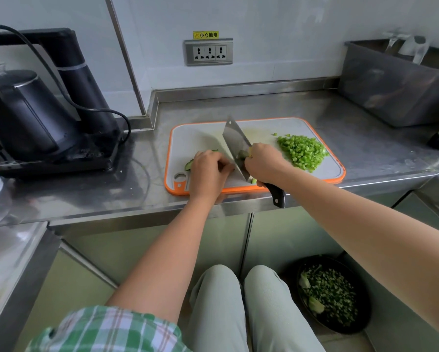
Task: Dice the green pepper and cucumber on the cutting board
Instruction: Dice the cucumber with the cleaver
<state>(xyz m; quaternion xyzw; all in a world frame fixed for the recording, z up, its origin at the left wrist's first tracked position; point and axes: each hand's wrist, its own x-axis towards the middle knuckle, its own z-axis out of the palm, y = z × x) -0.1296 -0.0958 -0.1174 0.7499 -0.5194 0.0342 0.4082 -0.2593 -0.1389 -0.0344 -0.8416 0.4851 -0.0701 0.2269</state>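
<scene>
On cutting board (326,171), left half: cucumber (189,164), mostly hidden under left hand (208,174); dark end pokes out left of hand. Its fingers (224,166) curl down over cucumber, tips against cleaver (235,141) blade. Handle wrapped by right hand (262,162) at blade root; blade tilted, edge down beside cucumber. Heap of diced green pepper (303,152) on board's right, just beside right hand. Board on steel desk (365,138).

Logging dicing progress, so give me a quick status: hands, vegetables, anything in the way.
Right hand grips the knife over the cutting board. Left hand holds the cucumber. Diced pepper piled at right. Nothing blocks the cut.
</scene>
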